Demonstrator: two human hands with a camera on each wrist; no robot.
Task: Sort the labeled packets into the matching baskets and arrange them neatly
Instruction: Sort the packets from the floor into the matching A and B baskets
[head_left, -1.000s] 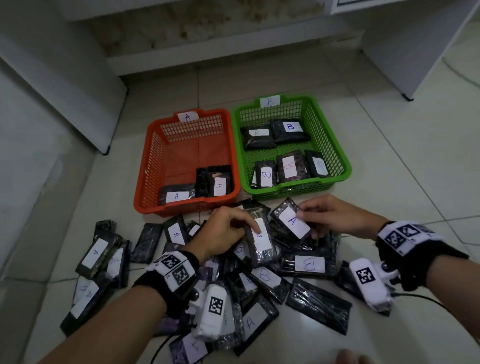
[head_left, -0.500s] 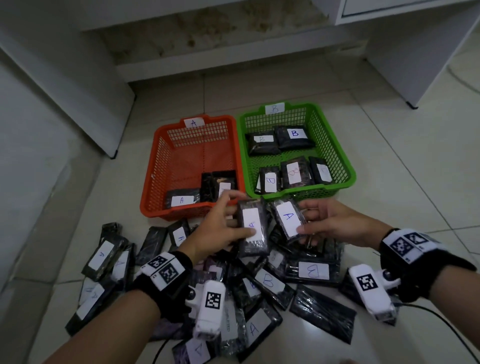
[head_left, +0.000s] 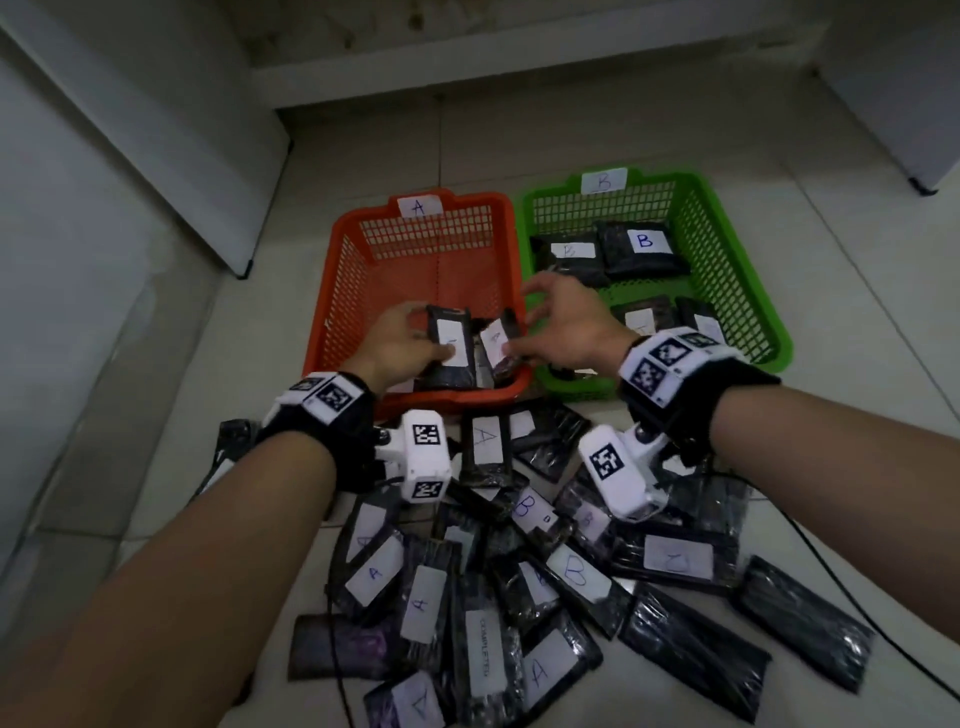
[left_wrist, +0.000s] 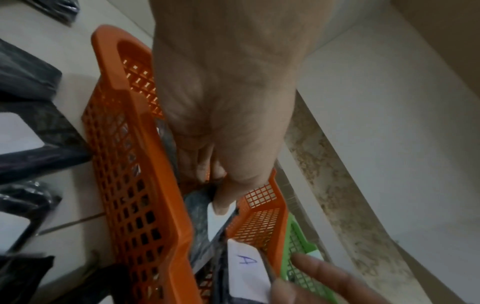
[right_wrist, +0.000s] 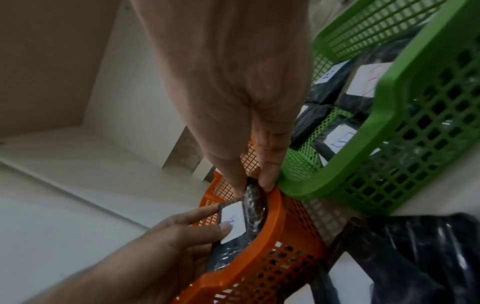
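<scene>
— Where were the held packets?
— Inside the orange basket (head_left: 332, 291), at its 5 o'clock corner. Left hand (head_left: 397, 340) pinching one dark packet (head_left: 451, 347), thumb pressed on the white label. Right hand (head_left: 563, 327) pinching a second packet (head_left: 496, 343) marked A, thumb and fingertip on its end, other fingers spread.
— Anything crowding that corner?
— Near rim of the orange basket right below both hands; green basket (head_left: 727, 260) touching it at 3 o'clock, already holding B packets (head_left: 641, 248).
— And around the baskets?
— Loose pile of packets (head_left: 545, 571) on the tiled floor (head_left: 857, 364) at 6 o'clock, overlapping, under both wrists. White cabinet panel (head_left: 156, 130) at 10 o'clock.
</scene>
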